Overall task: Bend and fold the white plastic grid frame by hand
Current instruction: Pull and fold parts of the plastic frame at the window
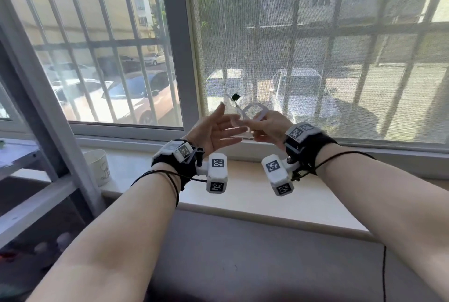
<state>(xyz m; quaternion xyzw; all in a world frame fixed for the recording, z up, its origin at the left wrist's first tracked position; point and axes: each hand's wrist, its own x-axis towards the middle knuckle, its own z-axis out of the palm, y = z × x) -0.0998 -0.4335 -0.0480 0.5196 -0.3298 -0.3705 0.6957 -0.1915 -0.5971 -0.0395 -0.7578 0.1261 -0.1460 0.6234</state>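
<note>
Currently right hand (269,126) pinches the white plastic frame (245,114); left hand (216,131), fingers spread wide, sits just left of it.

Pale stone windowsill (255,194) below window; white paper cup (98,166) upright at left end.

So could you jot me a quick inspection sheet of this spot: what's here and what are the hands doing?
Surface: pale windowsill, mostly bare.
Job's things: white plastic frame, held up in front of the window, a small black clip at its top.
Clutter: white cup on the sill at left.
Hands: right hand closed on the frame; left hand open, fingers spread beside it.
Cables: thin black cords at both wrists, by the tracker blocks.
Surroundings: barred window with mesh screen, parked cars outside, metal shelf at left.
</note>
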